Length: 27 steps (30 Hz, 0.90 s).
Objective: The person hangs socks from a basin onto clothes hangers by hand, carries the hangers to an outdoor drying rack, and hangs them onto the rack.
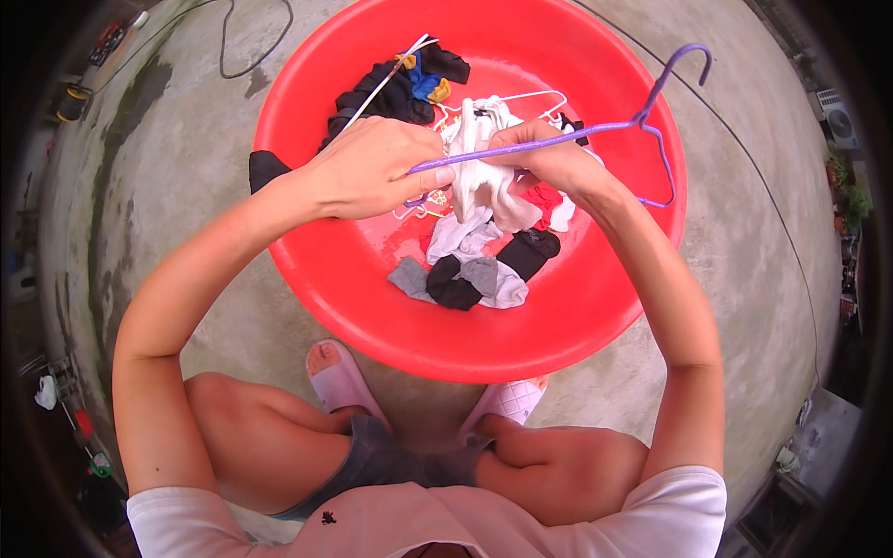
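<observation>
My left hand (380, 167) grips one end of a purple wire clothes hanger (558, 139), its thumb along the wire. A wet-looking white cloth item (481, 181), perhaps a sock, hangs over the hanger's long bar, and my right hand (544, 157) pinches it from the other side. The hanger's hook points up to the right. Both hands are above a large red plastic basin (460, 349). Below them lie white, grey and black socks (457, 279), and a white hanger (534, 94) shows behind. Dark clothing (384, 91) with a blue and yellow piece rests farther back.
More white hanger wires (391, 80) lean over the dark clothing. A black cloth (267, 169) hangs on the basin's left rim. Cables (760, 167) run over the concrete floor (739, 279). My feet in pink slippers (342, 383) are at the basin's near edge.
</observation>
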### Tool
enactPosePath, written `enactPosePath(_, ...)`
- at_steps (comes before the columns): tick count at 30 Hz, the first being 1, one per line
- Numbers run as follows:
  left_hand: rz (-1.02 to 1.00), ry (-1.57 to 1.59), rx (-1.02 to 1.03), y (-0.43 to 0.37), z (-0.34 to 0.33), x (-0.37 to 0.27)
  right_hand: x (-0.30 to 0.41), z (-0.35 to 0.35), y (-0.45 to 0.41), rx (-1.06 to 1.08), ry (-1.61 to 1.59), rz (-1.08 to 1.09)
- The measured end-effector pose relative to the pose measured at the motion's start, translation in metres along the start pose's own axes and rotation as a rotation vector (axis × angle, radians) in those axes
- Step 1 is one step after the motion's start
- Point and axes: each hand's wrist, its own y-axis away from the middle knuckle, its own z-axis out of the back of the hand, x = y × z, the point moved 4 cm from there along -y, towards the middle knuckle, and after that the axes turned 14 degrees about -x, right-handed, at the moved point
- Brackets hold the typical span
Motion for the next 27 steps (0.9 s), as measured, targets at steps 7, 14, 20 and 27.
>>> enactPosePath(7,-0.159,0.141,-0.367,-0.001,-0.001,-0.015,-0.001,-0.007,-0.004,-0.126,0.247,0.178)
enactPosePath(14,0.28,0.681,-0.319,0.018,0.023,0.041,0.021,-0.015,0.092,-0.351,0.623,1.347)
enactPosePath(20,0.277,0.559,-0.662,-0.004,0.025,0.039,-0.143,-0.083,0.044,0.24,1.042,0.403)
enactPosePath(27,0.111,0.317,-0.5,0.014,0.043,0.058,-0.07,-0.036,0.053,0.36,0.526,0.147)
